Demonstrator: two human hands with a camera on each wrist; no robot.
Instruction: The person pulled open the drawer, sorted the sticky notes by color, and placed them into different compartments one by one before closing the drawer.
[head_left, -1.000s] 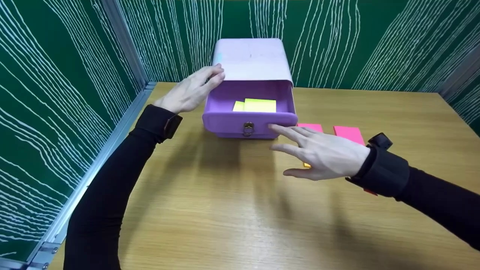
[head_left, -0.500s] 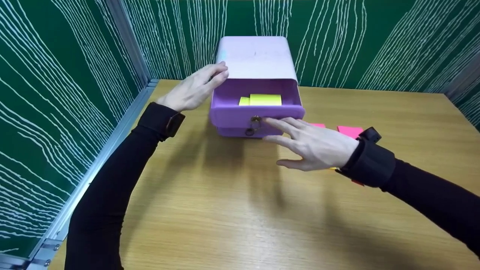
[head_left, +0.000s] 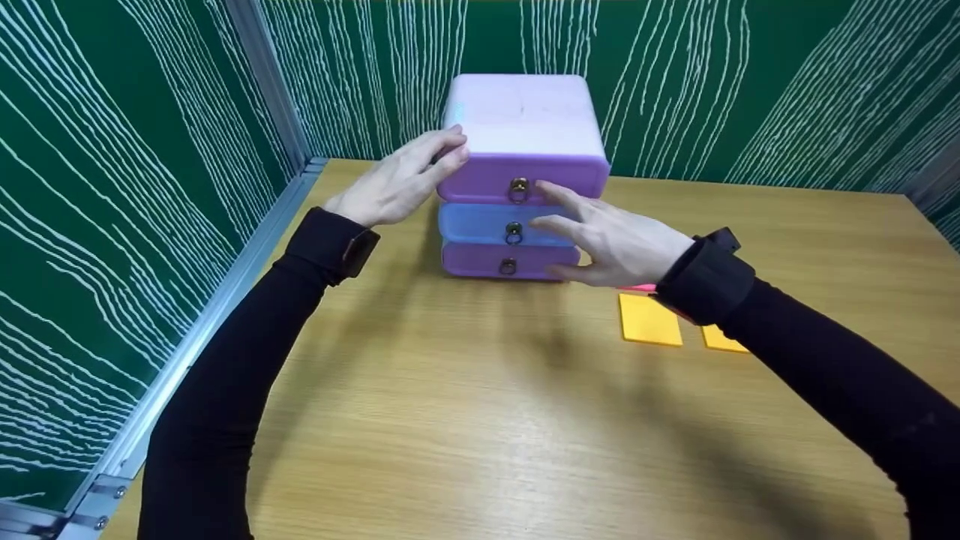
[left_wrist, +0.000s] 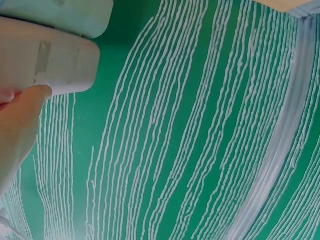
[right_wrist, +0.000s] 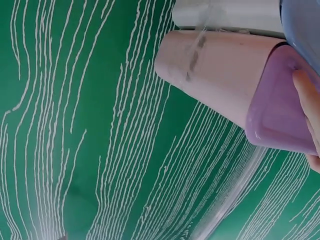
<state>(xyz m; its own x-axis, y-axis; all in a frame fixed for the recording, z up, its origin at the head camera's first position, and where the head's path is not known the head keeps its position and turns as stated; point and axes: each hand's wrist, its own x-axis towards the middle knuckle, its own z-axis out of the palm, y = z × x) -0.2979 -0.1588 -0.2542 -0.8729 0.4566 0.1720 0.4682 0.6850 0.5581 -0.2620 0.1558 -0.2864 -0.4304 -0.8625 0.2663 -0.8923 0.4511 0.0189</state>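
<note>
A small chest of drawers (head_left: 525,112) stands at the back of the table, its top drawer (head_left: 472,178) purple, the middle drawer (head_left: 472,223) blue and the bottom one purple. All three fronts sit flush in the head view, each with a brass ring handle. My left hand (head_left: 409,176) rests its fingers on the chest's upper left edge. With fingers extended, my right hand (head_left: 611,236) touches the top drawer's front just right of its ring (head_left: 519,190). In the right wrist view a fingertip (right_wrist: 302,82) presses on the purple front (right_wrist: 277,120).
On the wooden table (head_left: 420,420), right of the chest, lie two orange sticky note pads (head_left: 649,320), the second partly under the right sleeve. A pink pad (head_left: 637,288) shows beneath the right hand. Green panels with white lines (head_left: 675,90) and a metal frame (head_left: 266,82) enclose the table.
The top drawer, pulled out before with yellow sticky notes inside, has slid in until shut, hiding the notes. My right hand moved forward with it; the left stayed on the chest.
</note>
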